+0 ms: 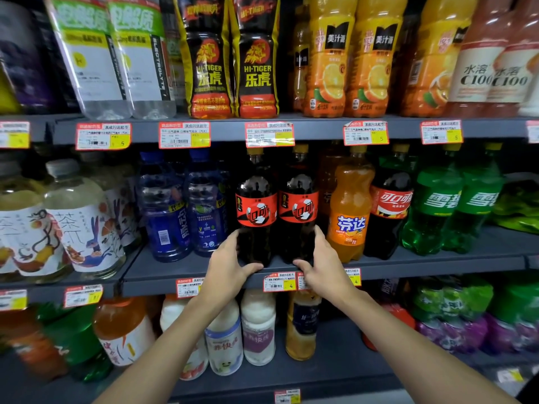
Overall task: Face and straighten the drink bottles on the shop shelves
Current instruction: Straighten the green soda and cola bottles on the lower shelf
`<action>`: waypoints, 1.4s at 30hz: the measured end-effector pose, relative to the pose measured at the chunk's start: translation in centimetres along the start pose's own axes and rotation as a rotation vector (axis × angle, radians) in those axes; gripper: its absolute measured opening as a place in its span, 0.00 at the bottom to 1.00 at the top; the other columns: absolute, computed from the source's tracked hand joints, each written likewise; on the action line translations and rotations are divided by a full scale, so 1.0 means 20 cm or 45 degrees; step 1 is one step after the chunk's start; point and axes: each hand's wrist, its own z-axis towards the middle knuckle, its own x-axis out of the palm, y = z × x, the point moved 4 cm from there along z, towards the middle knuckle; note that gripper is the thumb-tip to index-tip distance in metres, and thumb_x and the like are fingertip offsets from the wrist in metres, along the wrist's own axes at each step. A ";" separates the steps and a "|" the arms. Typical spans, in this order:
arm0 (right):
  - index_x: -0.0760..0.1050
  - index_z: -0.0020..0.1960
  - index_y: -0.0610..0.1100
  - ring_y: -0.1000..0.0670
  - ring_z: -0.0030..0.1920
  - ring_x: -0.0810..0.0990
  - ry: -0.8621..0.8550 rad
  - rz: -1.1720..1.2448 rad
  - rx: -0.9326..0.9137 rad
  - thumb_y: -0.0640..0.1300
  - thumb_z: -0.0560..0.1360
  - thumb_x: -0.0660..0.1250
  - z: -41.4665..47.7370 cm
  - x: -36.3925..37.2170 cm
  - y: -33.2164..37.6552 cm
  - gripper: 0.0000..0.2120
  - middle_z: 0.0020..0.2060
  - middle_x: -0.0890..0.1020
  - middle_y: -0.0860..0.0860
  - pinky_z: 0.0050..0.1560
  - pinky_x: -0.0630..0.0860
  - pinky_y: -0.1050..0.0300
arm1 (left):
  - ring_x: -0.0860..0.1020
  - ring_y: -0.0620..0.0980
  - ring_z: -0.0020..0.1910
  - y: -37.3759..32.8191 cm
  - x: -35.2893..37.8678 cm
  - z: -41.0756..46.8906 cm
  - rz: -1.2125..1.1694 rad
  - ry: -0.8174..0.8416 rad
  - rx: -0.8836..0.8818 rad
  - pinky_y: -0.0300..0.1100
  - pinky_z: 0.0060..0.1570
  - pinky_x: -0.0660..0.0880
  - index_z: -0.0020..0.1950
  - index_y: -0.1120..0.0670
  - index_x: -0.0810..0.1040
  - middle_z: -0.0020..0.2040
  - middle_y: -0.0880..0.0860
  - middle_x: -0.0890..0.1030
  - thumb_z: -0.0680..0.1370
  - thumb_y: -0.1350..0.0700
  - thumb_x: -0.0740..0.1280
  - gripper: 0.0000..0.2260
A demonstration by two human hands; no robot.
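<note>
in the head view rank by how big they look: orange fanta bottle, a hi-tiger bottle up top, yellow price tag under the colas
1. Hi-Tiger bottle, though wide-angle nearness may inflate it
2. Fanta bottle, looks close to it
3. price tag, clearly smallest

A: Where are the hands?
B: The left hand (pixel 226 265) cups the left cola bottle (pixel 256 211); the right hand (pixel 322 265) cups the right cola bottle (pixel 298 208), both low down.
A: Orientation?
B: Both upright, touching, red labels forward, on the middle shelf (pixel 163 272).
</note>
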 end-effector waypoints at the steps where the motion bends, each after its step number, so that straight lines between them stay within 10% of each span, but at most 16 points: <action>1: 0.52 0.79 0.52 0.51 0.74 0.67 0.000 -0.001 -0.004 0.43 0.75 0.74 0.00 0.00 0.00 0.41 0.73 0.70 0.52 0.72 0.63 0.57 | 0.77 0.42 0.60 0.00 0.00 0.00 -0.001 0.000 0.003 0.35 0.61 0.71 0.70 0.44 0.69 0.58 0.37 0.75 0.66 0.50 0.82 0.36; 27: 0.60 0.77 0.42 0.47 0.73 0.69 -0.145 -0.036 0.006 0.40 0.75 0.74 -0.07 -0.01 0.07 0.36 0.70 0.73 0.46 0.72 0.68 0.46 | 0.75 0.50 0.66 -0.06 -0.02 0.00 0.027 0.034 -0.034 0.48 0.66 0.72 0.73 0.51 0.66 0.65 0.51 0.77 0.68 0.52 0.81 0.38; 35: 0.65 0.71 0.40 0.43 0.65 0.72 -0.577 -0.150 0.042 0.41 0.71 0.75 -0.20 0.06 0.16 0.33 0.63 0.71 0.45 0.65 0.73 0.45 | 0.73 0.51 0.67 -0.06 -0.02 0.00 -0.003 0.025 -0.062 0.46 0.67 0.71 0.74 0.52 0.66 0.67 0.52 0.76 0.69 0.53 0.80 0.37; 42: 0.72 0.60 0.46 0.57 0.51 0.73 -0.521 0.136 -0.395 0.35 0.74 0.68 -0.26 0.22 0.41 0.16 0.52 0.70 0.55 0.54 0.72 0.62 | 0.71 0.48 0.68 -0.01 -0.12 -0.07 -0.005 -0.093 0.018 0.46 0.68 0.70 0.75 0.55 0.65 0.69 0.51 0.73 0.74 0.48 0.76 0.34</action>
